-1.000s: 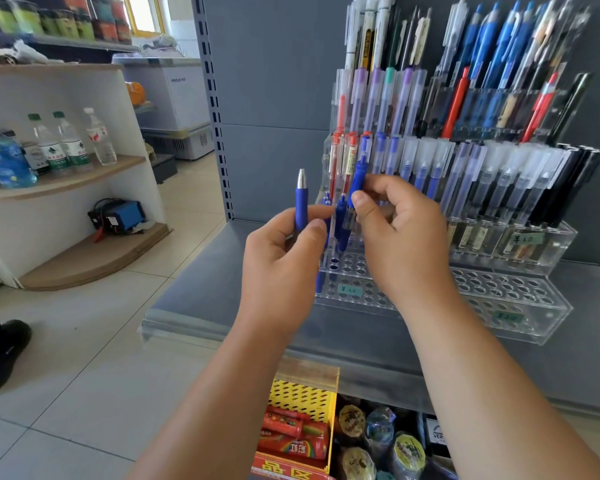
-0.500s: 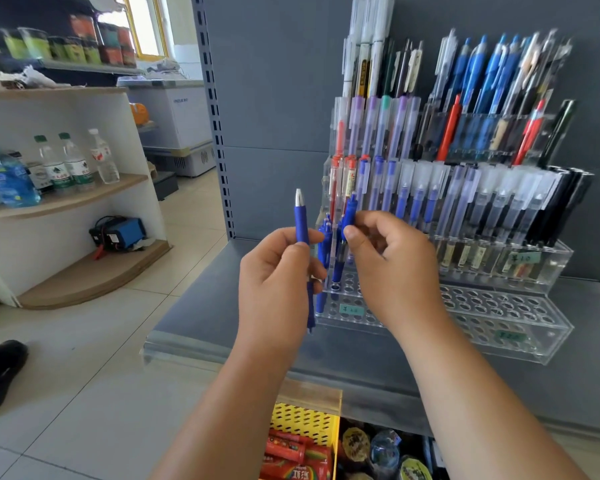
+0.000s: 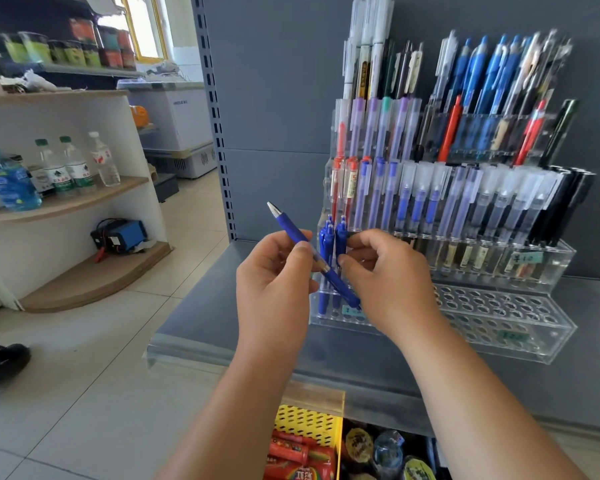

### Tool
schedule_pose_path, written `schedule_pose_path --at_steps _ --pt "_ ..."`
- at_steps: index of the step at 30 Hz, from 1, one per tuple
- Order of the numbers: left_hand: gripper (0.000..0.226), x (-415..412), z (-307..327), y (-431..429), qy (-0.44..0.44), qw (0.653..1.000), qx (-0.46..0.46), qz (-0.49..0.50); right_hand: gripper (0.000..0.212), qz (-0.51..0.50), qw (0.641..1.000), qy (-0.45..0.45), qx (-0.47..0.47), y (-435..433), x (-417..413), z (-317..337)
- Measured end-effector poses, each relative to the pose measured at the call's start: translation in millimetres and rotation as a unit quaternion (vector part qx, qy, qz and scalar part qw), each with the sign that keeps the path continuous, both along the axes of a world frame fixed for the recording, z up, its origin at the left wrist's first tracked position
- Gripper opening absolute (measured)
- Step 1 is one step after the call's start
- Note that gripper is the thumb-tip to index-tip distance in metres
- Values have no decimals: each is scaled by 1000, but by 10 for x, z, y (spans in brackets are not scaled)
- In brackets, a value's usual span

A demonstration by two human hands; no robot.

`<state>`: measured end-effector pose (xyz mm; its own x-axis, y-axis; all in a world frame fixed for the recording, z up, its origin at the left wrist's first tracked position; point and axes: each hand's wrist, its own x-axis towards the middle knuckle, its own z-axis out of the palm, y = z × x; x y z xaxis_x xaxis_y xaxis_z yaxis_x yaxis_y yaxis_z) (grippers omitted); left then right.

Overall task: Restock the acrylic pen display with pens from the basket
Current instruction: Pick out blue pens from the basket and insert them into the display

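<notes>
The fingers (image 3: 300, 252) of my left hand (image 3: 274, 285) curl round a tilted blue pen (image 3: 290, 226), silver tip toward the upper left. My right hand (image 3: 388, 282) pinches an upright blue pen (image 3: 341, 239) standing at the left end of the acrylic display (image 3: 499, 306), centre-right of frame, on a grey shelf (image 3: 201, 317).

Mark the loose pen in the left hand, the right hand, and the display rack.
loose pen (image 3: 291, 230), head view, on its blue grip.
right hand (image 3: 392, 282), head view, back of the hand; it pinches a standing pen (image 3: 341, 237).
display rack (image 3: 499, 306), head view, empty holed front tier.
</notes>
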<state>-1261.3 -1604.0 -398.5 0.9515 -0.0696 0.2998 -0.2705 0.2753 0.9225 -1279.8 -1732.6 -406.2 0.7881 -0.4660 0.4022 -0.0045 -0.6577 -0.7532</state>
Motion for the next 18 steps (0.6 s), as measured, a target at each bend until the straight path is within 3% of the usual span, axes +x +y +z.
schedule_pose_path --at_steps 5,8,12,18 --pt "27 4 7 13 48 996 -75 -4 23 -37 998 -52 -13 -35 -58 35" --pt "23 14 31 5 122 974 -187 -41 3 -34 992 -120 14 -56 -98 96" --pt "19 -29 76 -56 200 919 -326 -92 21 65 968 -197 138 -31 -227 220" --pt "9 -195 47 -198 265 872 -374 -173 2 197 934 -201 220 57 -311 273"
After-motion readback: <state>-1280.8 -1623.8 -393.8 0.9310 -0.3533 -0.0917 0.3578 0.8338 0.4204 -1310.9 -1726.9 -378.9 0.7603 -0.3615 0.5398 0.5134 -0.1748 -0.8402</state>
